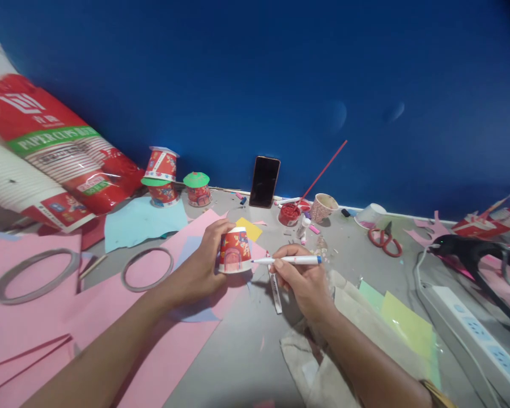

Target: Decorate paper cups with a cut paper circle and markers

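My left hand point(206, 258) is wrapped round the side of a red patterned paper cup point(234, 247), which is upside down with its wide rim at the bottom. A pink arched door shape shows on the cup's front. In my right hand point(301, 277) is a white marker pen point(295, 260) with a blue end, gripped between thumb and fingers. Its dark tip points left, close to the cup's lower right side; I cannot tell if they touch. Below the right hand a second white marker point(275, 292) lies on the grey table point(238, 357).
Pink paper sheets point(153, 351) and tape rings point(148, 269) cover the left, near bagged paper cups point(63, 141). Decorated cups point(198, 190), a phone point(264, 181) and a red pot point(289, 214) stand along the back. Scissors point(385, 241), a glue gun point(471, 255) and a power strip point(476, 334) lie right.
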A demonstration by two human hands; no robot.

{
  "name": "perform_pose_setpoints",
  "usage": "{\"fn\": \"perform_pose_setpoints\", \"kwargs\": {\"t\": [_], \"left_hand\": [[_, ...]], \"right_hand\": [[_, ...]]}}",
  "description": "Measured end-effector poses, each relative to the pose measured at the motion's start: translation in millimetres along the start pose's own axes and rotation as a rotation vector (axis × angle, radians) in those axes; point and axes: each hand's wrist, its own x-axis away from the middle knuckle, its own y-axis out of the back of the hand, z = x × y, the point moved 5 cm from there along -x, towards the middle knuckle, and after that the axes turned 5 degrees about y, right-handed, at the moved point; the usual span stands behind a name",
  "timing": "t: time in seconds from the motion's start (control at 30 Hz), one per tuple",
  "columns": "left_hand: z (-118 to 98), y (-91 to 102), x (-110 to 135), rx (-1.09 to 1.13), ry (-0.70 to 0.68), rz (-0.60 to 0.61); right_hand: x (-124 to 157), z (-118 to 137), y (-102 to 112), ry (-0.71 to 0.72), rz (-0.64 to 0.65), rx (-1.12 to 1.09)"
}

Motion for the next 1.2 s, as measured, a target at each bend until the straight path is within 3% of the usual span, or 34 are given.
{"fn": "perform_pose_setpoints", "kwargs": {"t": [0.2,0.4,0.57,0.77,1.0,1.2], "left_hand": [[-12,9.0,-2,-0.017,-0.066,0.005],[-6,6.5,1,0.034,0.114,0.069],[-3,10.4,2,0.018,0.111,0.082],[1,9.2,-3,0.144,0.144,0.063],[6,7.1,-6,0.167,0.117,0.047],[10,14.7,-2,0.175,0.184,0.121]], "right_hand": [[-4,-15,4,-0.057,-0.011,-0.116],[-4,-11,7,-0.065,-0.054,-0.037],[0,0,3,0.081,-0.019,0.171],[9,9,-1,0.48,-0.01,0.548],[6,-7,-9,0.426,0.138,0.632],[15,2,-22,0.538,0.263,0.633]]}}
